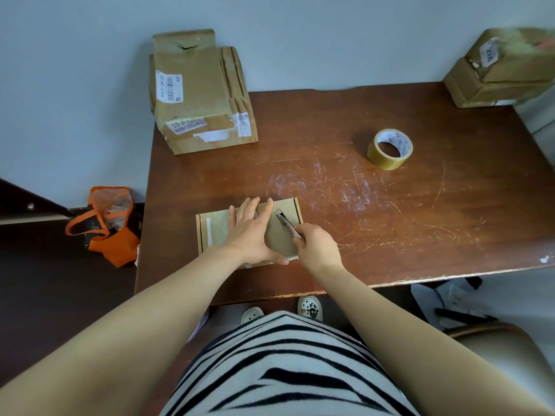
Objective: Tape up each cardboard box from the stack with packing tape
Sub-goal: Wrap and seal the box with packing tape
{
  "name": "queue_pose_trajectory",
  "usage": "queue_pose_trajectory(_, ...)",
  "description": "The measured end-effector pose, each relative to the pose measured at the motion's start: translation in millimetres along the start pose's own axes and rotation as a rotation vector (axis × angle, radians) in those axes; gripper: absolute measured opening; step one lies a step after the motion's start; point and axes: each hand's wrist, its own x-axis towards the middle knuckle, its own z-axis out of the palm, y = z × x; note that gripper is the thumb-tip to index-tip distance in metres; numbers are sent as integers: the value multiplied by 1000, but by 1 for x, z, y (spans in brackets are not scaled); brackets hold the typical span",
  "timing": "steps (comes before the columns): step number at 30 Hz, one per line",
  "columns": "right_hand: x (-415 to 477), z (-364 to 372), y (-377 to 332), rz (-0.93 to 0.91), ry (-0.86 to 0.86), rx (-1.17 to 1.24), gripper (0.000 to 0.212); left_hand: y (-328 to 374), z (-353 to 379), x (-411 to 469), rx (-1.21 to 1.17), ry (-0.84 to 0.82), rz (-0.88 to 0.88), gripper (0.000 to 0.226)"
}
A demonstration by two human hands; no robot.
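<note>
step: looks like trimming the tape at the right end of the small flat box (pixel 214 235), lower centre of frame, near the front edge of the counter (pixel 360 220)
left hand (pixel 252 232): flat on the lid, fingers straight and spread, pressing down
right hand (pixel 318 247): curled round a utility knife (pixel 286 223), tip on the lid just beside the left fingertips
technique: keep the blade shallow and draw it away from the left hand (gap is tight); keep the palm load on so the box can't skid
box: thin brown corrugated mailer, matte, rectangular, glossy tape patch at its left end
tape roll (pixel 386 159): tan packing tape on a printed card core, lying flat, upper right, well apart
counter surface: dark brown wood finish, heavily scratched, whitish scuffs
stack (pixel 195 97): creased, labelled cartons, upper left; more boxes (pixel 504 70) far upper right
</note>
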Motion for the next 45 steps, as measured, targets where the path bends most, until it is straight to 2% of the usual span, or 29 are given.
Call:
queue_pose_trajectory(7, -9, -3, -4, -46, 7, -296, 34, -2, 2, 2, 9, -5, -3, 136)
queue_pose_trajectory(14, -13, -5, -10, -22, -29, -207, 35, -4, 3, 2, -35, -3, 22, 129)
queue_pose_trajectory(18, -15, -6, -12, -21, -24, -182, 36, -3, 1, 0, -94, 7, 23, 112)
queue_pose_trajectory(24, -17, -7, -14, -28, -3, -292, 38, -3, 4, 1, -34, 49, 4, 80)
queue_pose_trajectory(26, -17, -8, -14, 0, 0, -241, 35, -3, 5, 2, -35, 75, -2, 72)
queue_pose_trajectory(28, -15, -8, -15, 19, -5, -213, 34, -2, 6, 4, -62, 156, -5, 60)
queue_pose_trajectory(31, -12, -10, -13, 69, -17, -53, 14, -1, 3, 7, -168, 307, 25, 43)
queue_pose_trajectory(33, -9, -8, -9, 49, -5, -39, 20, 2, -1, 8, -189, 349, 5, 34)
queue_pose_trajectory(36, -8, -6, -7, -5, 24, -44, 34, 7, -9, 10, -120, 345, -45, 30)
queue_pose_trajectory(40, -12, -14, -13, 51, 20, -112, 30, 11, -16, 16, -20, 324, -52, 28)
queue_pose_trajectory(45, -5, -27, -19, -11, -25, -322, 30, 15, -18, 19, 111, 298, -35, 30)
